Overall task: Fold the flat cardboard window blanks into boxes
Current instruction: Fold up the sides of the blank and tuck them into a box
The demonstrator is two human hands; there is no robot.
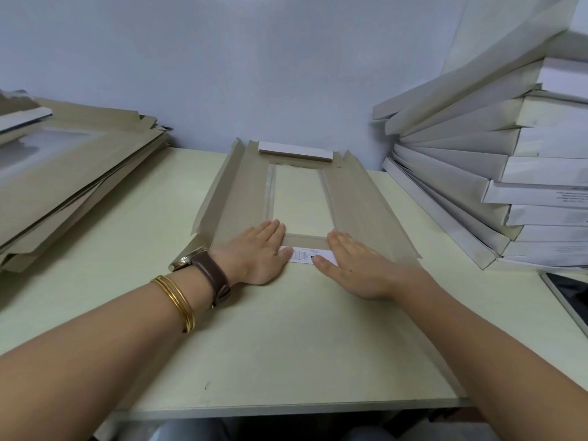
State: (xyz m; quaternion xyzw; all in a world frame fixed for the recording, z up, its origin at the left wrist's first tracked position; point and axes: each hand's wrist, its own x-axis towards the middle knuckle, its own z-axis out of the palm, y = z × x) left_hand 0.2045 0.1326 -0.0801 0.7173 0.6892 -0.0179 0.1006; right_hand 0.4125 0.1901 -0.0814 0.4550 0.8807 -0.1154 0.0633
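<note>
Brown window blank [350,198], side flaps [216,189] raised; left hand [254,254], right hand [356,268] press near flap [305,253], grips flat

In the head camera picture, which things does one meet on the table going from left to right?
Pile of flat brown cardboard blanks, brown cardboard window blank in the middle, stack of folded white boxes, dark flat tablet at the right edge.
</note>
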